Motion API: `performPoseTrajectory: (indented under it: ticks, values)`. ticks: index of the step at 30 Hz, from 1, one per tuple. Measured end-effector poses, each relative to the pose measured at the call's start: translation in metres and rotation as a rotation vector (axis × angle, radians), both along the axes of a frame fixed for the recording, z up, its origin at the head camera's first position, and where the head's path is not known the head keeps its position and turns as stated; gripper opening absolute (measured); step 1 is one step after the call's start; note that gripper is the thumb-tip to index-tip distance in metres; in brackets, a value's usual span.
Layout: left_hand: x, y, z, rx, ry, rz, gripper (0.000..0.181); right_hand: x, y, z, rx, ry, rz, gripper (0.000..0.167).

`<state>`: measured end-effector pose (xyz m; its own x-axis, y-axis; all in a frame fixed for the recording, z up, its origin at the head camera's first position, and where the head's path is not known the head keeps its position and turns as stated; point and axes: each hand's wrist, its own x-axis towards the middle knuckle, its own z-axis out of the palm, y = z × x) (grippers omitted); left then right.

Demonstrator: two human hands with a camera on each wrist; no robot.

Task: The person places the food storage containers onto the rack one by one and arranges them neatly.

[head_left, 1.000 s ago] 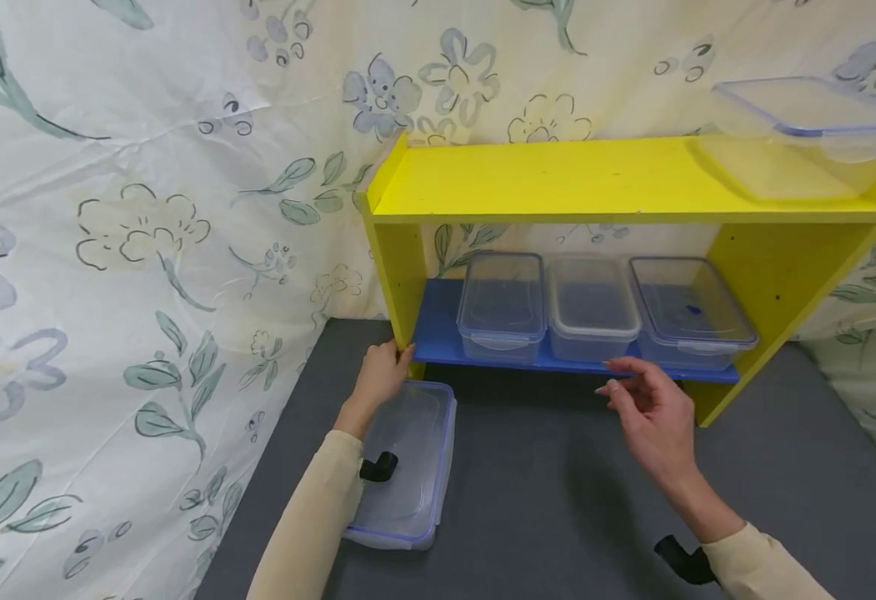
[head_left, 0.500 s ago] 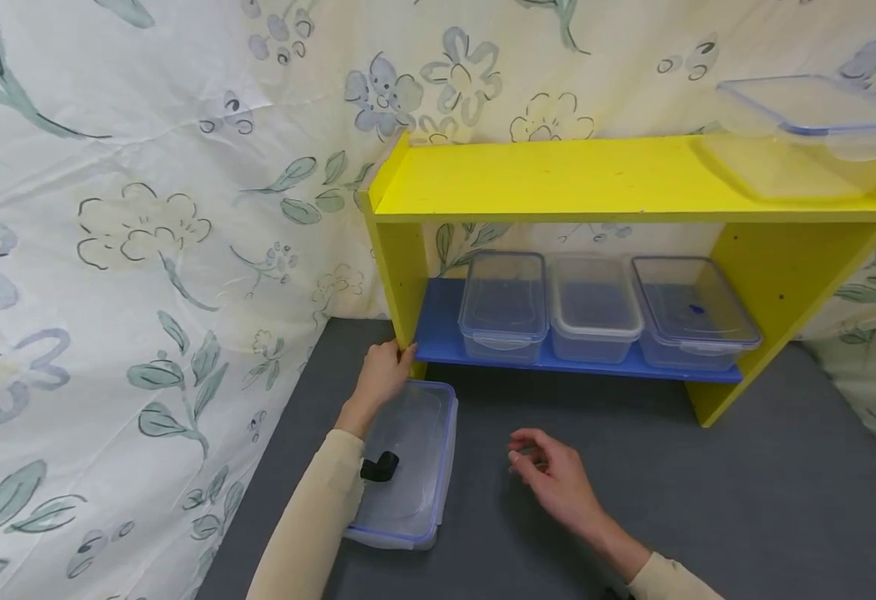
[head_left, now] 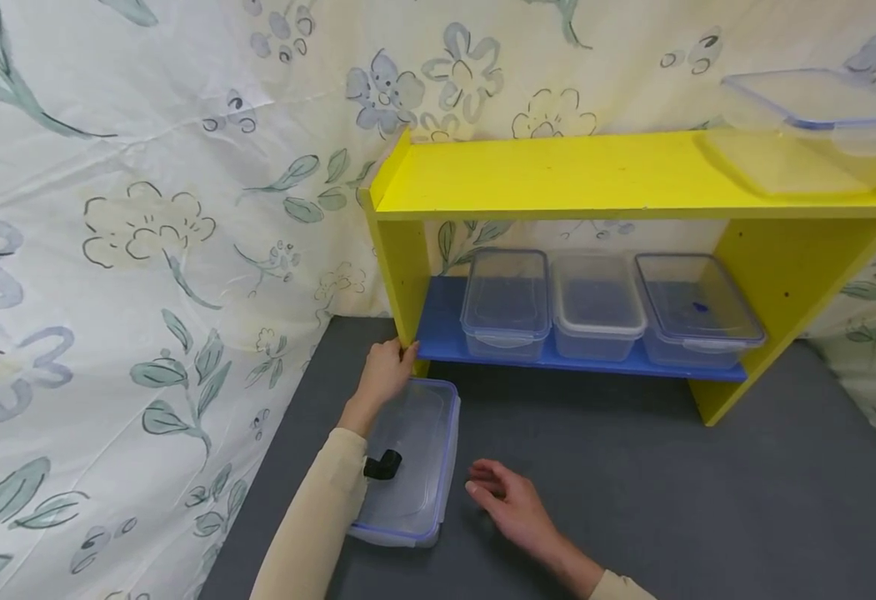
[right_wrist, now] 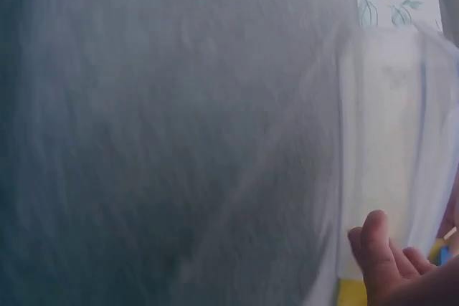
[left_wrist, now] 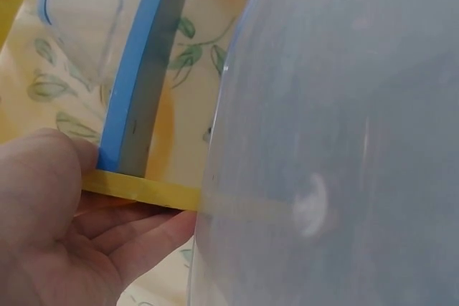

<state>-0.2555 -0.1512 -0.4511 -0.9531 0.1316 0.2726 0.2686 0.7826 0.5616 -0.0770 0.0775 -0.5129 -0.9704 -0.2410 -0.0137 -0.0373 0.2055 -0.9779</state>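
Note:
My left hand grips the front edge of the yellow shelf unit's left side panel. In the left wrist view the thumb lies by the end of the blue shelf board, with the fingers beyond the yellow panel edge. Under my left forearm a clear lidded plastic container with a blue-edged lid lies on the dark table. My right hand, fingers loosely bent and holding nothing, hovers just right of that container. The right wrist view shows its fingers in front of the container's side.
Three clear lidded containers stand side by side on the blue board: a left one, a middle one and a right one with a small blue mark. Another clear container sits atop the unit's right end. Floral fabric hangs behind.
My right hand has moved left and toward me, from in front of the right containers to beside the container on the table. The left hand keeps its grip on the side panel.

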Motion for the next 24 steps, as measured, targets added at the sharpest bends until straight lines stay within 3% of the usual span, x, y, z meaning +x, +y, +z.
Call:
performPoseTrajectory:
  ticks: [7,12,16,20,24]
  values:
    - [0.000,0.001,0.001,0.001,0.006,0.006,0.038,0.008,-0.016,-0.010,0.024,-0.028,0.036,0.059]
    - [0.002,-0.001,0.000,0.006,0.007,0.016,0.036,0.021,-0.034,-0.013,0.139,0.039,0.047,0.068]
    - [0.001,-0.001,0.001,0.015,0.013,0.018,0.036,0.027,-0.048,-0.014,0.168,0.083,0.011,0.070]
    - [0.000,0.001,0.001,0.014,0.013,0.019,0.036,0.030,-0.054,-0.014,0.125,0.064,0.007,0.074]
    - [0.000,0.003,0.000,0.011,0.018,0.014,0.036,0.031,-0.056,-0.012,-0.041,-0.048,0.038,0.075]
